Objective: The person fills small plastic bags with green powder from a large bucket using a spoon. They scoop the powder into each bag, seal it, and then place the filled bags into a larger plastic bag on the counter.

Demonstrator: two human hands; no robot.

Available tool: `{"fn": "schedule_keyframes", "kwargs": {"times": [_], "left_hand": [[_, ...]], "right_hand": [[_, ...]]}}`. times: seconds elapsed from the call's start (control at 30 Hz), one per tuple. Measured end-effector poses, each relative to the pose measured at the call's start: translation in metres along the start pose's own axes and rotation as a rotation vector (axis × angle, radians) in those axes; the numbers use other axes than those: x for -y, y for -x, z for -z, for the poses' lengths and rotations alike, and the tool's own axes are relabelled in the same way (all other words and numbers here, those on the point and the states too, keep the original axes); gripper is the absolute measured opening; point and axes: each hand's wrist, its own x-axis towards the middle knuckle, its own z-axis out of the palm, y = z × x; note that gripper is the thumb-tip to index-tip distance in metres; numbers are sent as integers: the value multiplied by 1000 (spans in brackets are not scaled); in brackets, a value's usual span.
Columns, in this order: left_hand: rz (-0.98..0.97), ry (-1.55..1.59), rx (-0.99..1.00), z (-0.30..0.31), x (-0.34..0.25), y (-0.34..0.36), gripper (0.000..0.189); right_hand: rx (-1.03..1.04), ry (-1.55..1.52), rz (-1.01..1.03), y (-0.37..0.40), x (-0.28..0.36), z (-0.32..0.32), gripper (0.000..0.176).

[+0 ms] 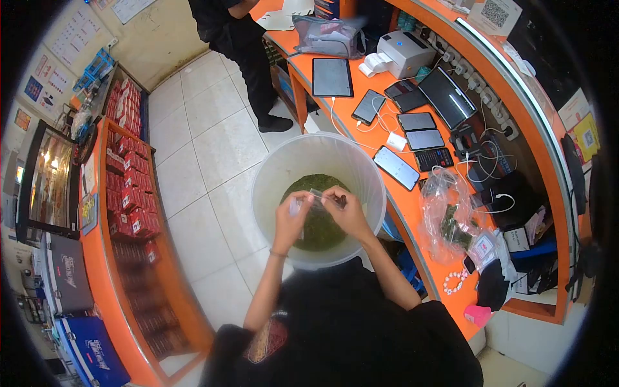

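Observation:
Below me stands a large translucent plastic tub, with a heap of fine green flakes at its bottom. Over its middle, my left hand and my right hand pinch a small clear plastic bag between them, fingers closed. Something whitish and see-through also shows at my left fingers. A small dark brown object appears at my right hand; its kind cannot be made out.
On my right, an orange counter carries a tablet, several phones, cables, a label printer and a clear plastic bag. An orange shelf with red boxes stands left. Another person in dark clothes is ahead on the tiled floor.

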Motion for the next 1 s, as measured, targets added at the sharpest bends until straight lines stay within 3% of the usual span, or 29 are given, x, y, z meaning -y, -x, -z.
{"fn": "schedule_keyframes", "kwargs": {"times": [0.2,0.3,0.4,0.5,0.57,0.63,0.73,0.77,0.83,0.87,0.93,0.97,1.0], "left_hand": [[-95,-45,18,0,-3,1,16],[-244,-199,67,3,-9,2,15],[-259,-279,26,4,-9,3,14],[-154,-154,-97,18,0,-6,14],[-235,-293,-228,31,3,-15,14],[-245,-375,-220,33,-6,-22,16],[-144,-514,30,-6,-43,-30,18],[-170,-417,111,-28,-64,-27,20],[-255,-241,278,-80,-95,-16,24],[-312,-160,364,-98,-104,-12,28],[-356,-159,421,-120,-122,-6,33],[-396,-162,460,-125,-125,-4,39],[-195,-159,517,-119,-117,-8,49]], "right_hand": [[-2,52,-6,-1,17,-1,11],[35,104,11,-2,18,-1,10],[30,35,21,3,12,-1,9],[12,133,-6,11,6,5,9],[-45,-16,-69,22,-20,10,10],[-78,96,-58,31,-31,12,11],[34,338,-74,36,-30,13,21],[1,352,-87,37,-26,13,21],[144,599,-202,37,-18,10,29],[126,604,-209,39,-29,4,29],[-180,214,60,43,-49,-3,33],[-187,218,58,46,-49,-1,33],[-200,289,-56,46,-28,5,31]]}}
